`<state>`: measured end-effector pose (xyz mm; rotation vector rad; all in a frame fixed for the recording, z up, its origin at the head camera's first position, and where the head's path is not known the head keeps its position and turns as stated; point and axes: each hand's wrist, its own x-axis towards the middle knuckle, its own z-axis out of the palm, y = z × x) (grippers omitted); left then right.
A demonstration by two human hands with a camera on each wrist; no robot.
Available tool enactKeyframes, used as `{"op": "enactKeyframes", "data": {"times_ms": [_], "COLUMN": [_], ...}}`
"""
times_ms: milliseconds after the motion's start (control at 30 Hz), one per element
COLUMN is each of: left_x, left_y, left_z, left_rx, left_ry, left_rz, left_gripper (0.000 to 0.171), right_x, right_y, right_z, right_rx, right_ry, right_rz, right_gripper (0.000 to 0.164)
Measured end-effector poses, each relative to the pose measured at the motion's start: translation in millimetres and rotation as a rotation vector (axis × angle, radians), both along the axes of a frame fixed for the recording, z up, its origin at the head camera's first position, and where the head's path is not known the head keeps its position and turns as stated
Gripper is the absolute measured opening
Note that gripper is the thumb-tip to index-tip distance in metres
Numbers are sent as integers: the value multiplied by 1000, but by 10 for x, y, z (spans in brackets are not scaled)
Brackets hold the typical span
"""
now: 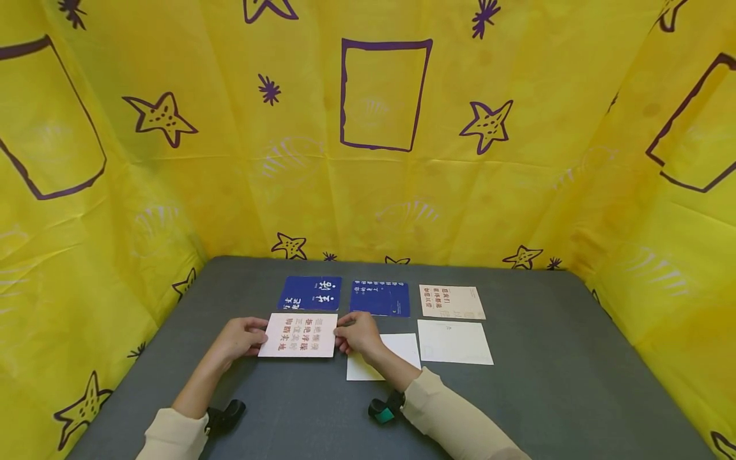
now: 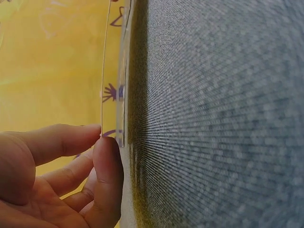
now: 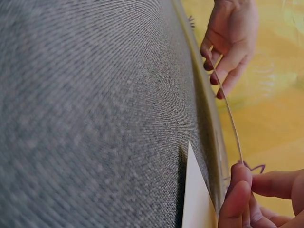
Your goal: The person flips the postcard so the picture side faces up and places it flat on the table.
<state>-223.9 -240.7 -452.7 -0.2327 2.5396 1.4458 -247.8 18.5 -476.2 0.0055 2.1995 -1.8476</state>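
A white postcard [image 1: 297,336] printed with columns of pink and brown characters is held in front of me by both hands. My left hand [image 1: 238,338] pinches its left edge between thumb and fingers. At the opposite edge, my right hand [image 1: 359,333] pinches it the same way. Seen edge-on in the left wrist view, the postcard [image 2: 103,71] is a thin line raised off the table. The right wrist view shows its edge [image 3: 231,114] stretching between the two hands. A blank white card [image 1: 397,350] lies partly hidden beneath my right forearm.
Two blue cards with white characters, the left one [image 1: 310,293] and the middle one [image 1: 379,299], lie in the far row. Beside them is a cream printed card [image 1: 452,301], with a pale card [image 1: 454,342] nearer. Yellow patterned cloth [image 1: 374,191] surrounds the grey table [image 1: 552,383].
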Motion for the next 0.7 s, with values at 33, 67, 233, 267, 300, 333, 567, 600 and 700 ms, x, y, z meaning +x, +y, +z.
{"op": "enactKeyframes", "data": {"times_ms": [33, 67, 233, 267, 300, 333, 567, 600, 700], "left_x": [0, 1, 1, 0, -3, -3, -2, -1, 1], "left_y": [0, -3, -4, -6, -7, -7, -5, -5, -6], "left_z": [-1, -1, 2, 1, -2, -2, -2, -4, -9], "left_rx": [1, 0, -5, -10, -14, -18, -47, -51, -62], "left_ry": [-1, -1, -8, -7, -9, -10, -31, -34, -44], "left_rz": [3, 1, 6, 0, 1, 0, 6, 3, 0], "left_gripper": [42, 42, 41, 41, 41, 41, 40, 40, 39], "right_x": [1, 1, 11, 13, 16, 18, 7, 7, 8], "right_y": [-2, -3, -12, -13, -15, -17, -36, -37, -35], "right_z": [1, 0, -2, -4, -4, -4, -12, -13, -11], "right_rx": [1, 0, -9, -10, -10, -10, 4, 6, 22], "right_ry": [-2, -5, -21, -24, -25, -26, -54, -61, -76], "right_rz": [2, 4, 14, 14, 15, 16, 37, 40, 52], "right_gripper": [11, 11, 12, 12, 12, 12, 10, 10, 8]}}
